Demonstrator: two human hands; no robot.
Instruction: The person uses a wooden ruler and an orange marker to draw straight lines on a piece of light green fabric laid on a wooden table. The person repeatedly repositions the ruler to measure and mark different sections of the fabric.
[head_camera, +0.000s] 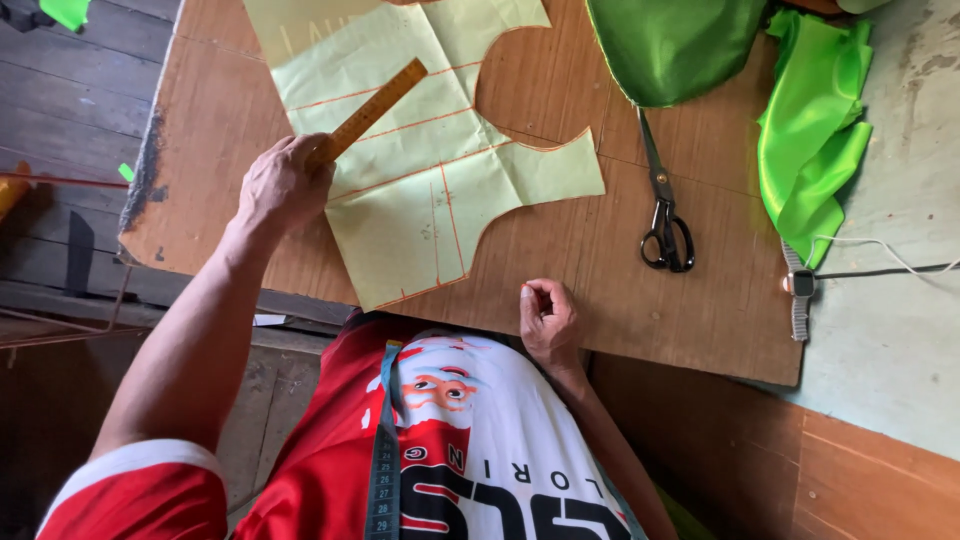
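On the desk (620, 300) I see my left hand (283, 185) gripping the ruler (366, 112) over the paper pattern (430, 150); my right hand (547, 318) rests curled nearby, holding nothing I can make out.

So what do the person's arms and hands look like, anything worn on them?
Both hands are bare: no gloves, and no rings or watch visible on the left hand or the right hand. The forearms are bare too. The left arm shows a short red sleeve with a white band at its cuff. The right arm's sleeve is out of view.
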